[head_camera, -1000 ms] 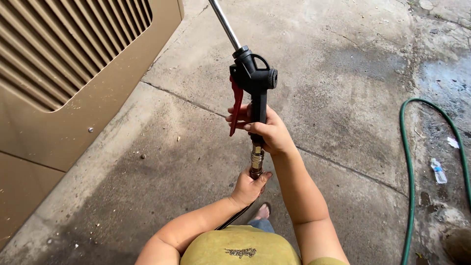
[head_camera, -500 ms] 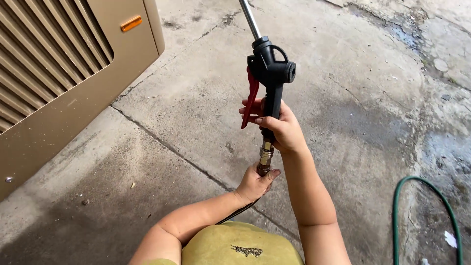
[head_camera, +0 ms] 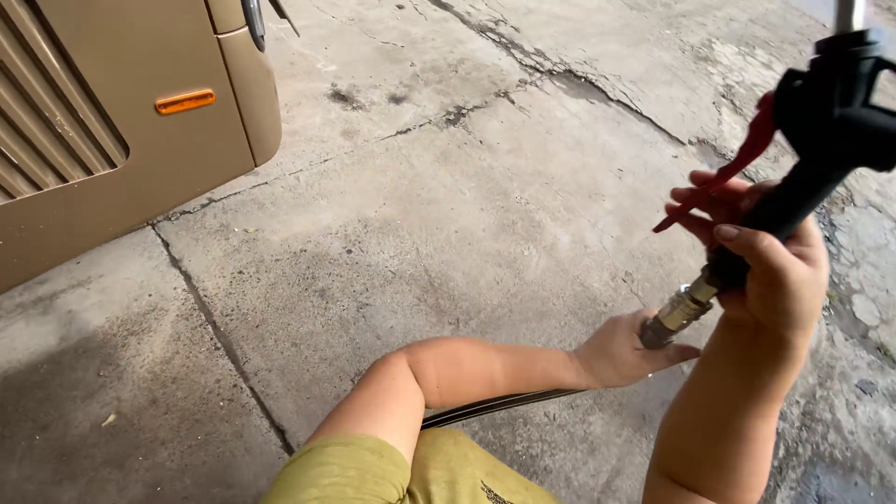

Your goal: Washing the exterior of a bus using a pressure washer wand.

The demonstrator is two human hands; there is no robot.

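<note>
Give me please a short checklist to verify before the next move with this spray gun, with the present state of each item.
1. Right hand wraps the black grip of the spray gun: ok.
2. Fingers off the red trigger: cannot tell, they lie close beside it.
3. Left hand is at the brass fitting under the grip: ok.
4. Fitting fully locked to the black hose: cannot tell, the palm hides the joint.
5. Where the nozzle points: cannot tell, the lance leaves the picture at the top.
6. Tan vehicle stands apart, to the left: ok.
</note>
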